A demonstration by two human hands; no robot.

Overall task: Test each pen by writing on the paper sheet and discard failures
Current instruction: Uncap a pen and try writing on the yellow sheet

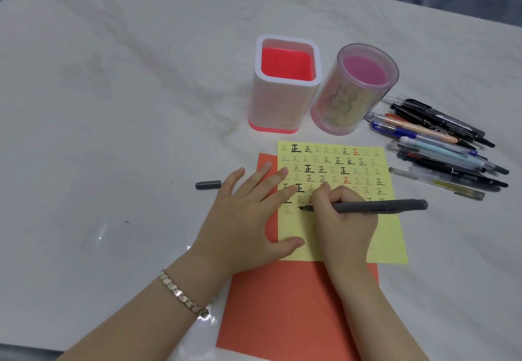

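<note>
1. A white marble table (113, 106) carries the whole pen test.
2. An orange sheet (296, 310) lies under the yellow paper sheet (389, 236). Rows of test characters in black, grey and red fill the yellow sheet's upper part, and its lower part is bare. Judging by those rows, many trials look done.
3. A square holder (282, 106) and a round holder (347, 101) stand beyond the paper. No pen shows inside either.
4. A pile of pens (440, 140) lies right of the sheet; which of them are tested cannot be told.
5. The left hand (243, 219), fingers straight, presses the paper's left edge flat.
6. The right hand (344, 219) curls its fingers round a grey marker (389, 206), whose tip touches the lowest written row.
7. The marker's cap (208, 185) lies on the table, left of the hands.
</note>
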